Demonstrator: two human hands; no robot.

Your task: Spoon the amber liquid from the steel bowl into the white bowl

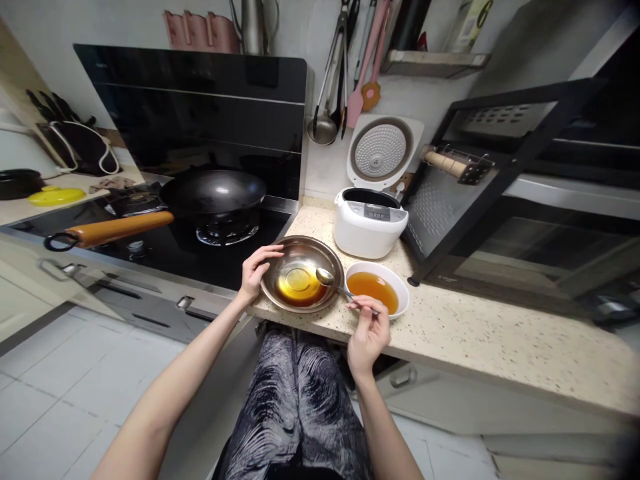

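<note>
My right hand [369,330] is closed around the handle of a metal spoon [325,277]. The spoon's head is over the right side of a shallow stainless steel bowl [331,255], which has some clear amber liquid [295,283] at its bottom. At that bowl's left rim, my left hand [256,270] grips the edge, fingers over the rim. A white bowl [406,303] filled with orange-brown liquid [375,288] stands just right of the steel one, partly behind my right hand.
Behind the bowls is a white rice cooker [371,230], lid raised. A black wok [215,193] sits on the stove at left, its wooden handle [125,229] pointing toward me. A black rack [435,233] borders the speckled counter [500,340] on the right.
</note>
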